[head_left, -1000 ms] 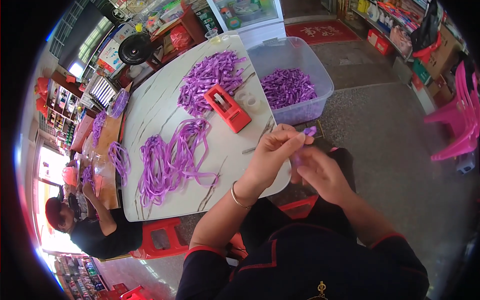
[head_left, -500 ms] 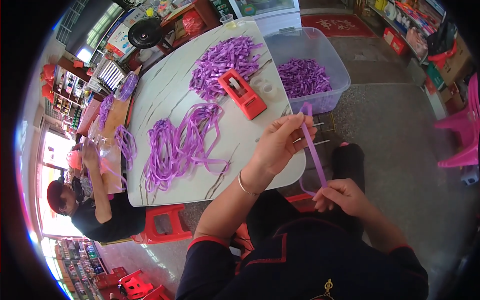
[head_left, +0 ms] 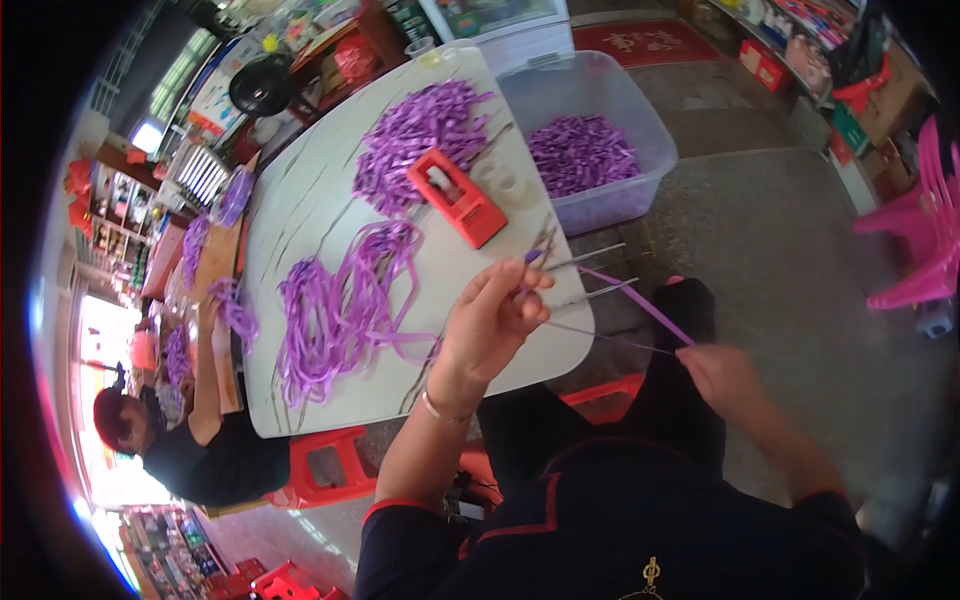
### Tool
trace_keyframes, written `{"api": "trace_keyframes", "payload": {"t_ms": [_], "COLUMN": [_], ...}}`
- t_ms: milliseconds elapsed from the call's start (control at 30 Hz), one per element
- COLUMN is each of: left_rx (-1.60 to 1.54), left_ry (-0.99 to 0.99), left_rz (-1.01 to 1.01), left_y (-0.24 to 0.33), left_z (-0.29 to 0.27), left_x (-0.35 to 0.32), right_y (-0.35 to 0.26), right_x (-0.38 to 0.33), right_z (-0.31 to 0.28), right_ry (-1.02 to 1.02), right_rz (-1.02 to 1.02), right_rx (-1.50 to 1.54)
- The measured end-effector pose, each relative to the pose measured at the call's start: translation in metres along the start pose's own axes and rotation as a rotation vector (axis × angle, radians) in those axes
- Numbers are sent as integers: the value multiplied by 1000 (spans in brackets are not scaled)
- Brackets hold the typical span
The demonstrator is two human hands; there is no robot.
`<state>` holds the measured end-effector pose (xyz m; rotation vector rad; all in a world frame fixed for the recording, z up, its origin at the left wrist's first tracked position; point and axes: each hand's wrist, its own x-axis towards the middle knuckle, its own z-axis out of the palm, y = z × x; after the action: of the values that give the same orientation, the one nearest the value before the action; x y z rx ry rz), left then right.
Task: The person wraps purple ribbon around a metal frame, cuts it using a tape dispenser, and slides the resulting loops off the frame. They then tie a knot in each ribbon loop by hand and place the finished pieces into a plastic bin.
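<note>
A long purple ribbon (head_left: 640, 301) stretches in two strands from near my left hand to my right hand. My left hand (head_left: 497, 312) is raised over the table's right edge, its thumb and fingers pinched on the ribbon's purple end. Lower right, my right hand (head_left: 717, 382) is closed around the ribbon's other end. Two thin metal rods (head_left: 607, 288) jut out past the table edge just beside my left hand, and the strands cross by them; whether they touch cannot be told. Looped purple ribbons (head_left: 318, 325) lie on the table left of my left hand.
On the marbled table (head_left: 300, 190) are a red tape dispenser (head_left: 458, 200), clear tape rolls (head_left: 497, 179) and a heap of purple ribbon pieces (head_left: 425, 140). A clear bin (head_left: 625, 203) holds more pieces. Another person (head_left: 205, 440) sits at left. Pink chairs (head_left: 915, 235) stand right.
My hands have moved apart, my left to the left and down, my right slightly to the right. The ribbon is now drawn out longer between them. The whole view has shifted a little.
</note>
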<state>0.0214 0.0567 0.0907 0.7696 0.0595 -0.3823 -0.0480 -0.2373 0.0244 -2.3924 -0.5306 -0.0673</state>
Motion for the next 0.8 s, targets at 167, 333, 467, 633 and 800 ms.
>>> {"api": "trace_keyframes", "payload": {"t_ms": [167, 333, 467, 633, 800], "left_rx": [168, 279, 551, 739, 833], "left_ry": [-36, -114, -174, -148, -206], "left_rz": [-102, -277, -292, -239, -243], "left_y": [-12, -22, -21, -22, -14], "left_z": [-14, -16, -16, -20, -10], "left_x": [-3, -9, -13, -15, -11], "right_y": [38, 54, 32, 28, 34], "right_x": [7, 22, 32, 33, 18], "right_z": [-17, -36, -52, -53, -50], "right_ry": [59, 254, 303, 431, 249], "right_rz": [13, 15, 135, 24, 150], "right_rx": [-251, -317, -194, -172, 6]}}
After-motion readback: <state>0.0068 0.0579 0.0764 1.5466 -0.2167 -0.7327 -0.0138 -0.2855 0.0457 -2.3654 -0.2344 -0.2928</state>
